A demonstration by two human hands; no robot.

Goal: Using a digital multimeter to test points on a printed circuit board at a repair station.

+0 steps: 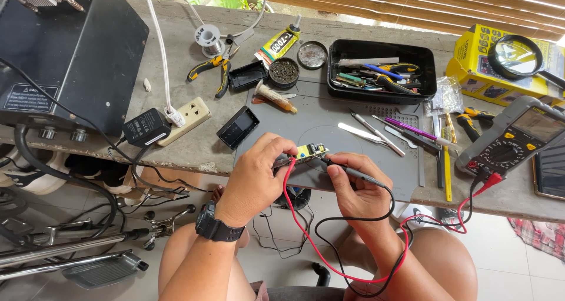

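Concrete table [194,148] with a grey mat [329,130]. Small board [310,152] at 6 o'clock on the mat: light, stiff, fragile, best pinched by its edges. Left hand [256,174] fingers are closed round the red probe [285,161]; right hand [358,186] pinches the black probe [353,171].

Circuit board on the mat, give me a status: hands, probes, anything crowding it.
Left hand pins small circuit board, red lead alongside. Right hand touches black probe to board edge. Tweezers lie just right, apart.
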